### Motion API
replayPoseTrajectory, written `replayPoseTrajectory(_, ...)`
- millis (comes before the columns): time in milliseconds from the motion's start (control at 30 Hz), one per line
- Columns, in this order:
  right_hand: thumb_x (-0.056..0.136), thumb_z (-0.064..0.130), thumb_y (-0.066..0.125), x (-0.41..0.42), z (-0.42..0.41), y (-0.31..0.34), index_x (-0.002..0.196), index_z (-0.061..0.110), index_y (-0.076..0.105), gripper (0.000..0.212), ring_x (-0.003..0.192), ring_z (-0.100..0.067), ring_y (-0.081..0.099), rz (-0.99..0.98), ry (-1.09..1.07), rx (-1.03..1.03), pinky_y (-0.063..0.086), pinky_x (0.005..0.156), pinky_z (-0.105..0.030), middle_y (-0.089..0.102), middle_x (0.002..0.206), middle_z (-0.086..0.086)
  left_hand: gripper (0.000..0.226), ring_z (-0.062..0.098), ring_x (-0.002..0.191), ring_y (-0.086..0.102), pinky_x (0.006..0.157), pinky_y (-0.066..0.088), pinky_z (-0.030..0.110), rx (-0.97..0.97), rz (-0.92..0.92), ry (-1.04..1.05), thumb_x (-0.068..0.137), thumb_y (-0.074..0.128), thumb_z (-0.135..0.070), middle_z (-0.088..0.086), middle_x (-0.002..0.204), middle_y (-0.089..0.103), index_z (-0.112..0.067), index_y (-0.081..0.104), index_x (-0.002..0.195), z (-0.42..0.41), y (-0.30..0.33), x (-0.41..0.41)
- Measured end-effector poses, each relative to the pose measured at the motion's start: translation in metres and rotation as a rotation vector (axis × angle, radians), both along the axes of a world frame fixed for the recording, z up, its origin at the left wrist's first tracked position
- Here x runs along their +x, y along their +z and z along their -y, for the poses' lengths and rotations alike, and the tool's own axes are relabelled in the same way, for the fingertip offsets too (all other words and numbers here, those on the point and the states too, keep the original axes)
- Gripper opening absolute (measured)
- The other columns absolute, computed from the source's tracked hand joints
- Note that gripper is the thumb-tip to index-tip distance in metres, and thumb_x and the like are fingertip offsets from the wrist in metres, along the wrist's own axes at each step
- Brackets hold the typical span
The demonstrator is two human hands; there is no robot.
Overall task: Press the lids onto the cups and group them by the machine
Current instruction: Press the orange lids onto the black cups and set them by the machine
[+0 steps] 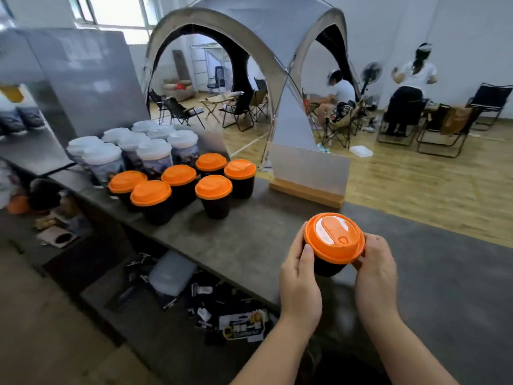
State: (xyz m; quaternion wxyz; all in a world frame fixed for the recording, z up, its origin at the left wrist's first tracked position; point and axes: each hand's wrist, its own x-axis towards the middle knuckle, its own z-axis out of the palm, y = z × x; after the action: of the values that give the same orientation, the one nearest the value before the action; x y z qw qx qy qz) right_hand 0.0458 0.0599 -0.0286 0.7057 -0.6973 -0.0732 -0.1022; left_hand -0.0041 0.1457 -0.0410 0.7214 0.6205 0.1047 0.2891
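Hands: left hand (298,276) and right hand (374,269) both grip the cup (329,266), lid (334,238) on.
Way to go: the orange group (181,180) sits far left, nearer the left hand.

Six lidded cups (183,187) cluster at the worktop's (236,245) far left — one cup (331,266) apart, near its front edge.

Bare forearms and hands (301,276), no sleeves

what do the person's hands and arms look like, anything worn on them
Both arms are bare as far as the frame shows: no sleeves, gloves, watch, bracelets or rings visible. The left hand and right hand have short, unpainted nails. No markings or cables on either forearm.
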Motion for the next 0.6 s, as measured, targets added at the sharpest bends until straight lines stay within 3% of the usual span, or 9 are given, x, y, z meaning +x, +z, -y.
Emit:
replayPoseTrajectory(133, 0.104, 0.027, 0.036, -0.014, -0.095, -0.007, 0.112, 0.016, 0.063, 0.031, 0.092, 0.006, 0.062, -0.009, 0.204, 0.016, 0.048, 0.072, -0.009, 0.068, 0.102, 0.007, 0.037, -0.003, 0.131, 0.047, 0.11, 0.038, 0.024, -0.053, 0.049, 0.197, 0.101, 0.044, -0.032, -0.015, 0.139, 0.056, -0.03, 0.053, 0.137, -0.086, -0.008, -0.017)
replayPoseTrajectory(233, 0.101, 0.04, 0.043, -0.021, -0.16, -0.016, 0.117, 0.028, 0.062, 0.028, 0.105, 0.0, 0.062, -0.021, 0.295, 0.012, 0.051, 0.086, -0.02, 0.067, 0.114, 0.008, 0.039, -0.002, 0.13, 0.048, 0.108, 0.038, 0.025, -0.039, 0.06, 0.297, 0.092, 0.047, -0.039, -0.016, 0.139, 0.054, -0.04, 0.053, 0.13, -0.14, -0.011, -0.027)
replayPoseTrajectory(333, 0.088, 0.061, 0.045, -0.022, -0.207, -0.025, 0.123, 0.032, 0.061, 0.048, 0.114, -0.007, 0.06, -0.047, 0.336, 0.004, 0.05, 0.098, -0.039, 0.065, 0.122, 0.007, 0.04, -0.003, 0.128, 0.049, 0.107, 0.04, 0.026, -0.066, 0.057, 0.343, 0.091, 0.05, -0.041, -0.015, 0.138, 0.055, -0.04, 0.053, 0.131, -0.183, -0.015, -0.031)
replayPoseTrajectory(500, 0.099, 0.036, 0.051, -0.02, -0.25, -0.023, 0.113, 0.026, 0.059, 0.019, 0.106, -0.011, 0.064, -0.115, 0.343, 0.065, 0.053, 0.092, -0.034, 0.068, 0.11, 0.006, 0.031, -0.002, 0.121, 0.055, 0.105, 0.043, 0.027, -0.127, 0.035, 0.351, 0.102, 0.049, -0.026, -0.011, 0.132, 0.06, -0.028, 0.052, 0.134, -0.223, -0.018, -0.029)
replayPoseTrajectory(600, 0.099, 0.036, 0.051, -0.017, -0.264, -0.022, 0.11, 0.022, 0.064, 0.022, 0.102, -0.01, 0.065, -0.144, 0.311, 0.064, 0.053, 0.092, -0.037, 0.07, 0.105, 0.004, 0.034, 0.003, 0.123, 0.055, 0.108, 0.043, 0.033, -0.164, 0.004, 0.36, 0.102, 0.05, -0.027, -0.01, 0.132, 0.06, -0.026, 0.05, 0.136, -0.236, -0.021, -0.026)
